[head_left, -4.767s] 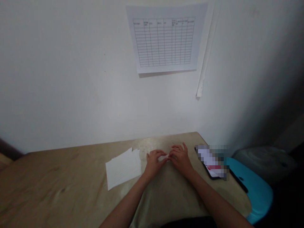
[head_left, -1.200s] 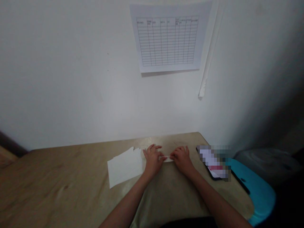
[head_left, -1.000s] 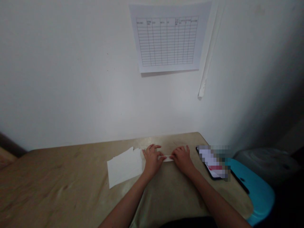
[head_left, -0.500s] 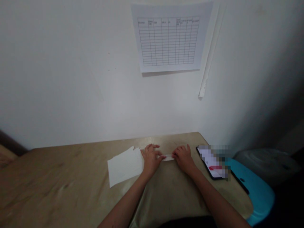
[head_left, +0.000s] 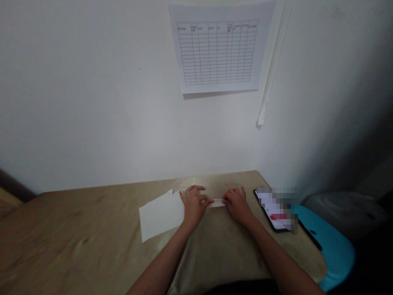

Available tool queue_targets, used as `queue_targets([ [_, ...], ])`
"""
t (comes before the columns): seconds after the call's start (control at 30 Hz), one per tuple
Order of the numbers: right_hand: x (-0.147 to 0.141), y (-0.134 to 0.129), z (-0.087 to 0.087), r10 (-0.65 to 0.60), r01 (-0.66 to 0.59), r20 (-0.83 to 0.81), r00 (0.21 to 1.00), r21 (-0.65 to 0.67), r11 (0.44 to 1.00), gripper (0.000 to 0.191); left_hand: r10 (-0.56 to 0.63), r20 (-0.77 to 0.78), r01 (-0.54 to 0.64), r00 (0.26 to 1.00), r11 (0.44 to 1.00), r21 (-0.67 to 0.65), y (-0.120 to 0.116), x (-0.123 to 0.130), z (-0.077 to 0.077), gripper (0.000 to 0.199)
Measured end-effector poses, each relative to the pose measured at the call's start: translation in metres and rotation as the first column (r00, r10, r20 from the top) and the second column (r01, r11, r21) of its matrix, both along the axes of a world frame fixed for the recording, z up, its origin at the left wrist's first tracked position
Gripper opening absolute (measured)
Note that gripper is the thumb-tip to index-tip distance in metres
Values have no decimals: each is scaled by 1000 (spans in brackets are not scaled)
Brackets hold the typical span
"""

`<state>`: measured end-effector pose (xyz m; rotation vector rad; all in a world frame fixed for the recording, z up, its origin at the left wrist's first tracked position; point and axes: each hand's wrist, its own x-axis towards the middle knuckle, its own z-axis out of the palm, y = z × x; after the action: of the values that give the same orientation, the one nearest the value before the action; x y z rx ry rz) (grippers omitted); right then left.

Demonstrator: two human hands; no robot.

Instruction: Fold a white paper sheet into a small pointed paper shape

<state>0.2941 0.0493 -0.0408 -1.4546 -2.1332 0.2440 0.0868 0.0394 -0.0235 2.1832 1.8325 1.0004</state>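
Observation:
A narrow white strip of folded paper (head_left: 217, 203) spans the gap between my hands, just over the brown tabletop. My left hand (head_left: 195, 205) pinches its left end between thumb and index finger, with the other fingers spread. At the right end, the thumb and fingers of my right hand (head_left: 236, 204) are closed on the strip, one finger sticking up. Loose white paper sheets (head_left: 161, 217) with a torn upper edge lie left of my left hand, which partly covers their right side.
A phone (head_left: 274, 213) lies on the right of the brown-covered table (head_left: 92, 229). Beyond that edge is a turquoise stool or chair (head_left: 331, 241). The white wall behind the table carries a printed grid sheet (head_left: 219, 53) and a hanging white strip (head_left: 267, 94).
My left thumb and fingers have shifted slightly at the left end of the paper strip. My right hand stays nearly where it was.

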Motion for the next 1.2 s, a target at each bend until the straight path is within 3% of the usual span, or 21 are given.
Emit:
queue_targets([
  [0.27,-4,-2,2,61,-64,-123,990,-26,998,16,-44,-5,44,999,999,11,-2,6,-3,9],
  [0.5,0,4,0,17,-23,-117,993,-49,999,11,-73,6,73,997,997,-28,1,0,-5,11],
  [0.73,2,5,-2,35,-38,-120,992,-29,999,14,-96,12,96,995,995,18,0,-3,-4,11],
  [0.9,1,5,-2,42,-46,-142,989,-29,999,13,-63,35,64,997,998,-4,1,-2,-2,2],
  [1.2,-1,3,2,-3,-2,-170,986,-32,1000,13,-14,107,24,994,995,-99,2,1,2,5],
])
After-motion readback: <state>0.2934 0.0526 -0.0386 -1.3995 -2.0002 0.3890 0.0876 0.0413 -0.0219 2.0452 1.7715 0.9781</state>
